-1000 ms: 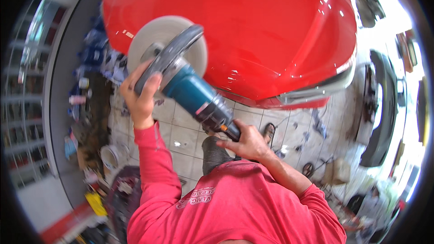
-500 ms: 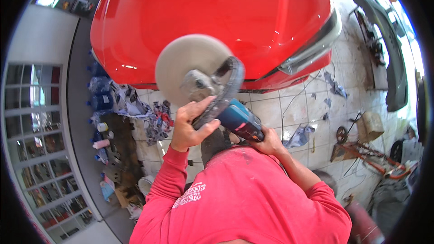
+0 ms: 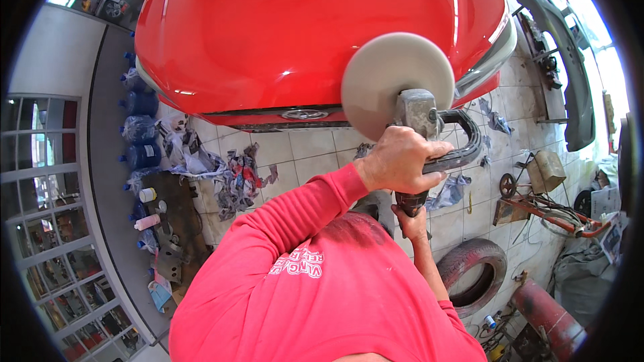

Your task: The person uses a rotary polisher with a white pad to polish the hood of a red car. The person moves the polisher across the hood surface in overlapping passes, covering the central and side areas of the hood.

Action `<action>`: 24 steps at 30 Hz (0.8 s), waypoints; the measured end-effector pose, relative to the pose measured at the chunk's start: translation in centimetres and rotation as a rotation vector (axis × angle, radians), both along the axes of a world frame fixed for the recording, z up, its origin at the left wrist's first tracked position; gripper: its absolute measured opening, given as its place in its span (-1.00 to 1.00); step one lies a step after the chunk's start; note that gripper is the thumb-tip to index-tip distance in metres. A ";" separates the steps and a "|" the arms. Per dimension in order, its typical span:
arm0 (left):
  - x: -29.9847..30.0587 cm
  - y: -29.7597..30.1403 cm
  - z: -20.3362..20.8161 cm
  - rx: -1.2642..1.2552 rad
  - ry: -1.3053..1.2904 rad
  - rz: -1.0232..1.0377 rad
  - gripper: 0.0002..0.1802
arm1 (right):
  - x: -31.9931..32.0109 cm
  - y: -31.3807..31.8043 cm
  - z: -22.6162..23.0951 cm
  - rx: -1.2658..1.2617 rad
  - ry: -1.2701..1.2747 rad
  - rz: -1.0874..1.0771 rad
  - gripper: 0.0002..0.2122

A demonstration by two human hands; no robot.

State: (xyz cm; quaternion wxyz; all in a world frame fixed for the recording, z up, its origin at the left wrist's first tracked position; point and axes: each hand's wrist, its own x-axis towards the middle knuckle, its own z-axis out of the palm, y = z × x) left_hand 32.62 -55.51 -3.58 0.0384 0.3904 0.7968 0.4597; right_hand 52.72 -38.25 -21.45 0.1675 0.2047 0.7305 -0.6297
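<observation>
A power polisher with a black loop handle is held in both my hands. Its round off-white pad overlaps the front right of a glossy red car hood; whether the whole pad face touches the paint is hard to tell. My left hand is closed on the loop handle just behind the grey gear head. Lower down, my right hand grips the rear end of the polisher body, most of which lies hidden under my left hand.
Beyond the pad is the car's right headlight. Crumpled paper and blue water jugs lie to the left. A tyre, a red cylinder, a hand-cart-like frame and a dark bumper are on the right.
The polisher and both hands have moved right across the hood, from its front middle toward the right headlight. My left arm now reaches across my body, and the car's front emblem has come into view.
</observation>
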 end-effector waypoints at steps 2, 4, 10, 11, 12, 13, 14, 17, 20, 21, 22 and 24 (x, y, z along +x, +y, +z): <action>0.7 -4.1 0.0 -0.052 -0.006 0.025 -0.36 | 0.0 -2.0 -0.8 0.085 -0.050 0.065 -0.75; 1.8 -9.1 -0.6 -0.042 -0.028 0.047 -0.37 | -0.8 -5.7 -0.2 0.095 0.022 0.115 -0.69; 5.1 -21.0 -0.3 -0.038 0.022 0.293 -0.33 | -3.9 -14.1 -0.8 0.248 0.066 0.298 -0.51; 5.2 -21.3 -0.2 -0.052 0.005 0.332 -0.33 | -4.1 -14.6 -0.8 0.247 0.068 0.281 -0.52; 5.3 -21.4 -0.1 -0.048 -0.013 0.331 -0.32 | -4.1 -14.9 -0.7 0.288 0.113 0.257 -0.53; 5.3 -21.1 -0.1 -0.043 -0.031 0.328 -0.32 | -4.0 -14.7 -0.5 0.290 0.088 0.234 -0.54; 5.0 -20.4 0.0 -0.038 -0.049 0.324 -0.32 | -3.8 -14.2 -0.1 0.292 0.063 0.210 -0.54; 2.9 -16.4 0.0 -0.017 0.053 0.107 -0.32 | -2.4 -11.9 -1.4 0.256 0.064 0.104 -0.56; 0.5 -9.7 0.3 -0.021 0.067 -0.067 -0.35 | 0.7 -9.7 -4.4 0.089 0.089 -0.105 -0.62; -0.2 -7.6 -0.3 -0.043 0.077 -0.120 -0.33 | 1.0 -8.7 -3.8 0.060 0.051 -0.141 -0.66; -1.0 -4.9 -0.5 -0.020 0.075 -0.165 -0.33 | 1.1 -7.5 -2.2 0.037 0.013 -0.183 -0.69; -2.1 -0.1 -0.3 -0.072 0.087 -0.166 -0.38 | 0.9 -5.2 0.3 0.022 -0.089 -0.247 -0.76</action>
